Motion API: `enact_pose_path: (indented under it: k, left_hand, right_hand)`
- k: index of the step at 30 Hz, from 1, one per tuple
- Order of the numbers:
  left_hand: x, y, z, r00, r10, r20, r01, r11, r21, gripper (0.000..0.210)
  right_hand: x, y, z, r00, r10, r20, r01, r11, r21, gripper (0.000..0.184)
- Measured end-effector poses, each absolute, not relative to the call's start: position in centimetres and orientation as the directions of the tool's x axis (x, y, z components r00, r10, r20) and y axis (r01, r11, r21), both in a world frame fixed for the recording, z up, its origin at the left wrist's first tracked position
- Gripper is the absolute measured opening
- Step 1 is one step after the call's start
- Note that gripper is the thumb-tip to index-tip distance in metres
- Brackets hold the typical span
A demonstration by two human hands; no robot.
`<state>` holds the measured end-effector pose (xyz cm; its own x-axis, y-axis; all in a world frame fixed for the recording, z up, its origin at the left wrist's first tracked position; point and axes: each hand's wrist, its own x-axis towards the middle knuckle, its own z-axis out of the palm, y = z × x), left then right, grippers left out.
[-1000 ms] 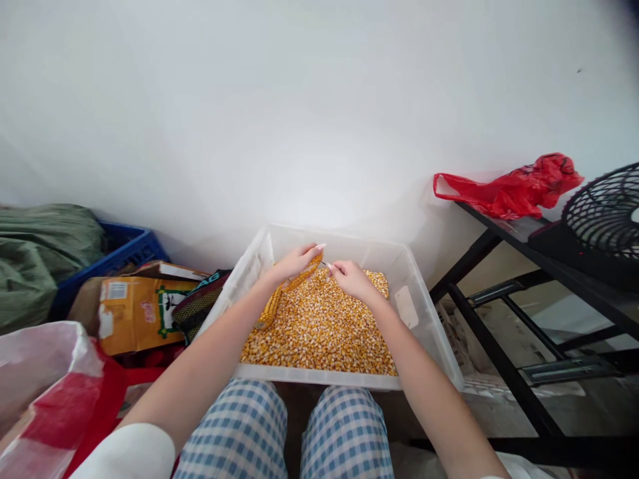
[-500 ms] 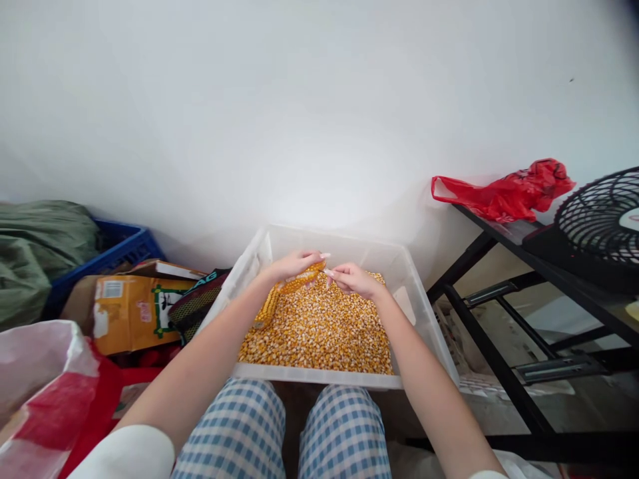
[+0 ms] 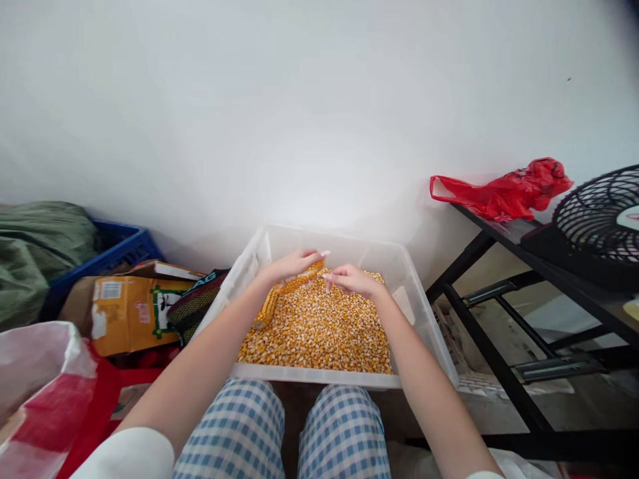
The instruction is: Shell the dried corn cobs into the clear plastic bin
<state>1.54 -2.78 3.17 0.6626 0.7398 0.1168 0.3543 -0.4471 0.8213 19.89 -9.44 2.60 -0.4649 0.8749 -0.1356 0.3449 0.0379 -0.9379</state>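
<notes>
Over the loose kernels (image 3: pixel 319 332), the left hand (image 3: pixel 301 263) is grasping a yellow corn cob (image 3: pixel 302 280), its grip covering the cob from above while the cob is slanting up toward the right. The right hand (image 3: pixel 355 281) is hovering just beside the cob's right end, its fingers curling; I cannot tell whether its grip is pinching anything. A second cob (image 3: pixel 266 310) is lying on the kernels, partly hidden by the left forearm. Around them, a translucent plastic bin (image 3: pixel 319 376) is holding the kernels, its near rim running before two knees in checked trousers (image 3: pixel 344 432). Leftward, a dark mesh bag (image 3: pixel 197 307) is resting beside an orange-brown cardboard box (image 3: pixel 127 316), with a blue crate (image 3: pixel 132 253), some green sheeting (image 3: pixel 44 249) and a red-and-white bag (image 3: pixel 57 406) sitting farther out. Rightward, a black bench (image 3: pixel 512 231) is carrying a crumpled red plastic bag (image 3: pixel 519 193) and a black fan (image 3: pixel 589 223).
</notes>
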Motion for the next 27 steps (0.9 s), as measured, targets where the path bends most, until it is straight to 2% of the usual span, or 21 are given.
enact_pose_path:
  k: [2,4,8,15,21,27]
  left_hand:
    - [1.2,-2.6,3.4,0.633,0.773,0.052,0.313,-0.317,0.895,0.05]
    - [1.1,-2.5,3.4,0.664,0.748,-0.026,0.245,-0.184,0.952,0.057]
    - [1.2,-2.4,3.3,0.716,0.695,-0.058,0.141,-0.063,0.988,0.06]
    - [1.3,-2.9,3.9,0.677,0.734,-0.049,0.141,-0.064,0.988,0.053]
    - [1.7,-3.2,3.7,0.626,0.773,0.103,0.171,-0.265,0.949,0.043]
    - [1.5,-3.4,3.7,0.666,0.739,0.098,0.219,-0.319,0.922,0.045]
  right_hand:
    - [20.0,-9.4,2.8,-0.381,0.924,-0.045,0.204,0.037,-0.978,0.035]
    - [19.9,-9.4,3.0,-0.315,0.949,0.018,0.112,0.056,-0.992,0.035]
    - [19.3,-9.5,3.0,-0.291,0.956,0.042,0.085,0.069,-0.994,0.036]
    - [18.8,-9.6,2.9,-0.282,0.958,0.054,0.069,0.076,-0.995,0.036]
    - [18.3,-9.8,2.6,-0.29,0.957,-0.002,0.115,0.033,-0.993,0.034]
    - [18.8,-9.8,2.7,-0.351,0.936,-0.001,0.105,0.038,-0.994,0.034]
